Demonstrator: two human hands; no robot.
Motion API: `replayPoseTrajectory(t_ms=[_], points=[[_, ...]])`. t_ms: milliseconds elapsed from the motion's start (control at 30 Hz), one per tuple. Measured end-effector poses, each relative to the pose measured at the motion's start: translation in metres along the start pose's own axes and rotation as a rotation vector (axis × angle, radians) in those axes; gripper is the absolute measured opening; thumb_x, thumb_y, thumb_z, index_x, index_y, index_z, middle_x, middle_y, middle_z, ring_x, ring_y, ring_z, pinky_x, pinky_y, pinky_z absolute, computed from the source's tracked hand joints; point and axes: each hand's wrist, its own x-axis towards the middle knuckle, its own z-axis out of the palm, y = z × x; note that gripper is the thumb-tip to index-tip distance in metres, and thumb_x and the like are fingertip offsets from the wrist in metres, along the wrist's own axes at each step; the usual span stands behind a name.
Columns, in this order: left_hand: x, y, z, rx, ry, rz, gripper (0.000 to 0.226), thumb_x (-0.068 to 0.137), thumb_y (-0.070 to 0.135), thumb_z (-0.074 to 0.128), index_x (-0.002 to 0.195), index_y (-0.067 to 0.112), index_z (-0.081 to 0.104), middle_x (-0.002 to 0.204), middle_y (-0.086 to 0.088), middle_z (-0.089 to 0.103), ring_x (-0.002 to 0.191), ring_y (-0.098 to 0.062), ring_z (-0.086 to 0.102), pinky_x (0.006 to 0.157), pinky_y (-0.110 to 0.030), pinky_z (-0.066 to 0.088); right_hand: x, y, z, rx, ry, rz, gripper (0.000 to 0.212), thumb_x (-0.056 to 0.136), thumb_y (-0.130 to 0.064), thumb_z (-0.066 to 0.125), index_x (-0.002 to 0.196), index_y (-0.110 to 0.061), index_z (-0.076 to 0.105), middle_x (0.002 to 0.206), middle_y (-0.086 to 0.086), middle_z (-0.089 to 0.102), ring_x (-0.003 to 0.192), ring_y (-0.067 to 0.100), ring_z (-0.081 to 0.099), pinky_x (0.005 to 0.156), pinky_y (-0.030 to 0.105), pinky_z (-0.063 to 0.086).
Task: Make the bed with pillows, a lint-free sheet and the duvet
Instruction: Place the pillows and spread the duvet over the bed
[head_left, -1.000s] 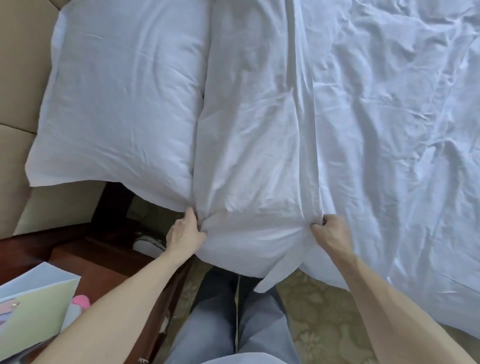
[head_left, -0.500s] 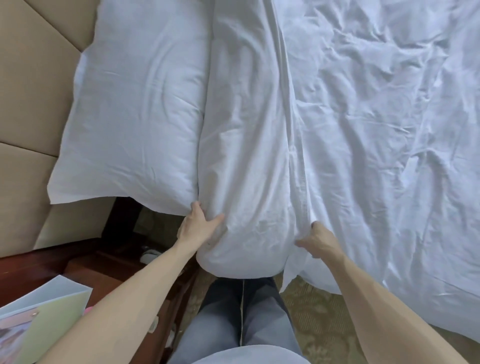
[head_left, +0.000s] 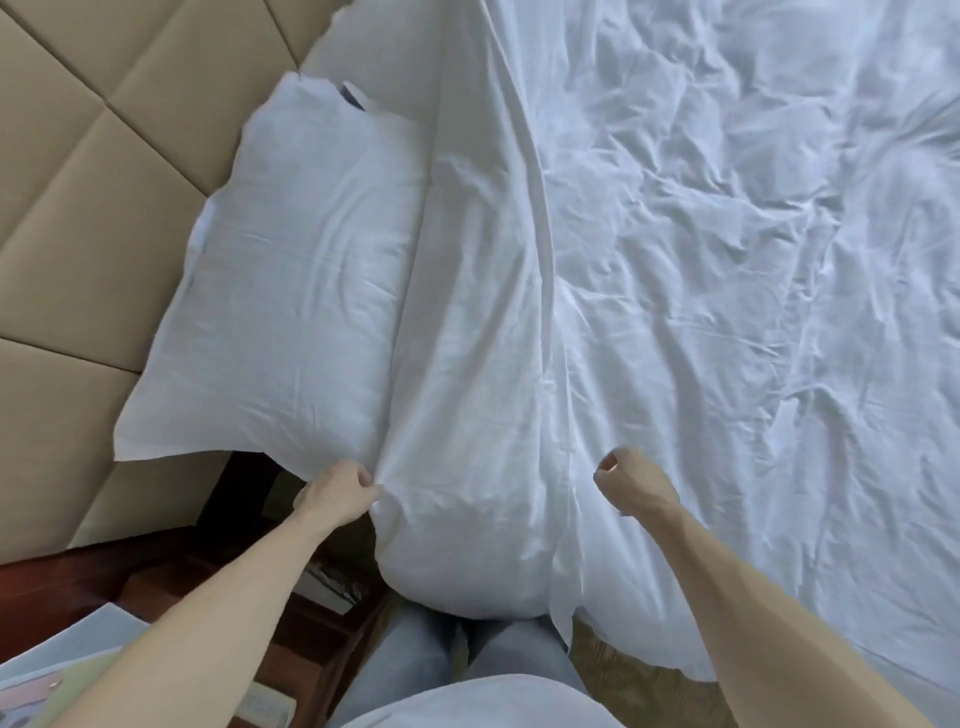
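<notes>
From my remote seat I look down over the side of a bed. The left grip pinches the near left corner of a plump white roll of bedding, fingers and thumb bunched tight on the cloth. I cannot tell whether that roll is a second pillow or a folded duvet edge. It runs from the top of the view down the bed, and its near end hangs off the mattress over the person's blue-grey trousers. The right grip is closed into a bare fist just to the right of the roll, over the wrinkled white sheet that covers the rest of the bed. A flat white rectangular pillow lies left of the roll, touching it along one long side, its far side against the beige padded headboard. At lower left stands a dark red-brown wooden bench with a pale green and white paper folder on it. Olive patterned carpet shows below the sheet's hanging edge.
</notes>
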Motion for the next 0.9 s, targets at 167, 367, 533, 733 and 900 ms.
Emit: replayPoseTrajectory(t_ms=[167, 367, 533, 733, 900], points=[[0.011, 0.031, -0.065, -0.059, 0.06, 0.114, 0.044, 0.092, 0.055, 0.058, 0.124, 0.025, 0.058, 0.124, 0.002, 0.064, 0.107, -0.021, 0.062, 0.093, -0.038, 0.052, 0.009, -0.056, -0.038, 0.056, 0.038, -0.069, 0.032, 0.088, -0.023, 0.052, 0.119, -0.019, 0.059, 0.103, -0.001, 0.07, 0.088, 0.024, 0.069, 0.088, 0.036, 0.056], [0.054, 0.08, -0.126, -0.105, 0.147, 0.247, 0.058, 0.095, 0.057, 0.058, 0.14, 0.022, 0.052, 0.14, -0.002, 0.057, 0.121, -0.023, 0.058, 0.096, -0.037, 0.048, 0.028, -0.114, -0.073, 0.175, 0.048, -0.108, 0.048, 0.091, -0.029, 0.055, 0.137, -0.016, 0.05, 0.112, -0.006, 0.067, 0.087, 0.024, 0.07, 0.092, 0.044, 0.057], [0.103, 0.121, -0.174, -0.206, 0.063, 0.315, 0.066, 0.095, 0.051, 0.062, 0.148, 0.018, 0.044, 0.147, -0.008, 0.051, 0.13, -0.026, 0.054, 0.103, -0.037, 0.045, 0.048, -0.153, -0.111, 0.232, 0.062, -0.04, 0.051, 0.087, -0.033, 0.06, 0.136, -0.021, 0.052, 0.131, -0.005, 0.062, 0.082, 0.019, 0.07, 0.089, 0.044, 0.059], [0.161, 0.179, -0.259, -0.31, 0.083, 0.365, 0.068, 0.097, 0.049, 0.061, 0.152, 0.015, 0.04, 0.152, -0.009, 0.047, 0.136, -0.025, 0.049, 0.104, -0.034, 0.04, 0.079, -0.219, -0.176, 0.277, 0.139, -0.065, 0.052, 0.09, -0.032, 0.065, 0.139, -0.018, 0.053, 0.134, 0.0, 0.061, 0.088, 0.02, 0.07, 0.084, 0.045, 0.061], [0.194, 0.243, -0.315, -0.375, 0.108, 0.42, 0.071, 0.097, 0.051, 0.06, 0.154, 0.016, 0.037, 0.156, -0.007, 0.043, 0.142, -0.025, 0.043, 0.111, -0.038, 0.039, 0.12, -0.277, -0.216, 0.3, 0.168, -0.14, 0.057, 0.086, -0.04, 0.066, 0.138, -0.021, 0.053, 0.132, -0.003, 0.061, 0.097, 0.021, 0.069, 0.087, 0.048, 0.059]])
